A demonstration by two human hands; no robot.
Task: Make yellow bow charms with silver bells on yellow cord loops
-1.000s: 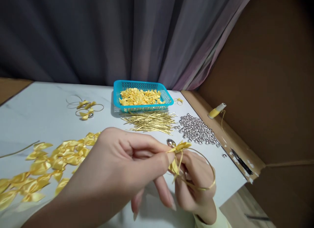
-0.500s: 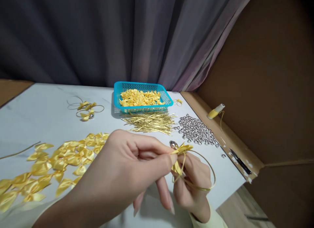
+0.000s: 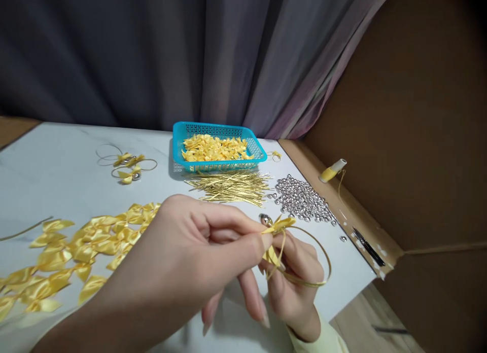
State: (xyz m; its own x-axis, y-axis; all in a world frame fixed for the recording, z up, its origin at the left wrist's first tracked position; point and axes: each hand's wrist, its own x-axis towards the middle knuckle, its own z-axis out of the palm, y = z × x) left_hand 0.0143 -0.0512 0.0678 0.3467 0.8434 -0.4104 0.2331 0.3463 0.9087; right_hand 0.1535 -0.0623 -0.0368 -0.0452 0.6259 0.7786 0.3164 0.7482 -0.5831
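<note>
My left hand pinches a yellow satin bow between thumb and index finger, its other fingers hanging loosely below. A shiny silver bead sits against the bow at the fingertips. From the bow a thin gold cord curves out to the right in a wide loop and returns to the fingers of my right hand. That hand is closed, just behind and below the bow, with its fingertips on the cord; the ribbon partly covers them. Thin yellow strands dangle between the two hands.
Loose yellow bows spread across the left of the white table. Behind my hands lie gold cord pieces, silver beads and a blue basket of bows. Bows with cord loops, a thread spool and black snips lie farther out.
Both hands, with the bow and cord loop, appear slightly farther left as the whole view shifts. The grip on the bow looks the same.
</note>
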